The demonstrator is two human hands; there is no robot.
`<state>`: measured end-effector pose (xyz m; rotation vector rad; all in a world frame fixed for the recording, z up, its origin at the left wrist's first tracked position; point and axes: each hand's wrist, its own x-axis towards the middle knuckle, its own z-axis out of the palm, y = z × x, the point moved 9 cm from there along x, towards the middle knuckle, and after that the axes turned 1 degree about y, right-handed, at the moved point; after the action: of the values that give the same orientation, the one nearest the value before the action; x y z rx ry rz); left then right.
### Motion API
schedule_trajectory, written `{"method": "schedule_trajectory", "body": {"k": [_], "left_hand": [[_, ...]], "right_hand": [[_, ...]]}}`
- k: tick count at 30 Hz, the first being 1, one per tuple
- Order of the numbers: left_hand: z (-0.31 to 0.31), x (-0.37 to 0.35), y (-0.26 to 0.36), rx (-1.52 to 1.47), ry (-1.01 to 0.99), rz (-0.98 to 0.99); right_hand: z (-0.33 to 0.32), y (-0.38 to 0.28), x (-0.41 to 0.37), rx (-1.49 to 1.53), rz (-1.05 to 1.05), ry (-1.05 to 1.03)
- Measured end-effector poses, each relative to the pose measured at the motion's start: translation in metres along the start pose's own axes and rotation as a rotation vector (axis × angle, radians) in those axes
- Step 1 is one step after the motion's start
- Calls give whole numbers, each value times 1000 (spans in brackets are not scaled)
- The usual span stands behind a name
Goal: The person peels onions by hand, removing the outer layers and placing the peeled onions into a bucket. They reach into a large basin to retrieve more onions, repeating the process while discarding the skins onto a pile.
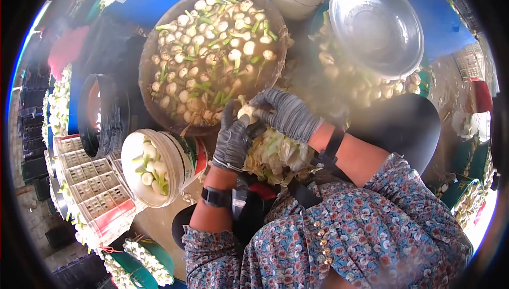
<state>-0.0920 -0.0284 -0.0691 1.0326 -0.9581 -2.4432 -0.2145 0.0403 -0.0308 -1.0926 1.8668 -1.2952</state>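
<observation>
My left hand (pixel 231 141), in a grey knit glove, grips a pale onion (pixel 246 111) by the near rim of a big round tub (pixel 147 94). From the right, my gloved right hand (pixel 286 113) closes its fingers on the same onion, which they partly cover. Murky water fills the tub, and many white onions (pixel 199 40) with short green stems float in it. Below my hands lies a heap of pale peelings (pixel 283 150).
Left of my hands, a tilted white bucket (pixel 180 156) holds trimmed onions. Another bucket (pixel 297 0) stands behind the tub. At the right, a metal basin (pixel 376 27) leans over more onions. A black bucket (pixel 114 114) and white crates (pixel 95 178) are at the left.
</observation>
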Motion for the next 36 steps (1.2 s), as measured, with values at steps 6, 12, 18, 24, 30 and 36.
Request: {"method": "schedule_trajectory", "body": {"k": [6,12,18,24,30,36], "left_hand": [[-4,-26,4,174,99,182],[-3,-22,-9,250,154,244],[8,-17,2,428,85,349],[19,-22,0,146,-83,263],[-2,-13,0,301,50,316],[7,-17,-2,374,90,277]], "right_hand": [[-4,-13,-15,72,84,39],[-16,-30,-24,-387,-160,186],[-23,-31,-23,-437,-95,181],[-36,15,-10,-130,231,162],[-40,-45,-21,-342,-152,177],[-22,-54,-30,-658,-324,167]]}}
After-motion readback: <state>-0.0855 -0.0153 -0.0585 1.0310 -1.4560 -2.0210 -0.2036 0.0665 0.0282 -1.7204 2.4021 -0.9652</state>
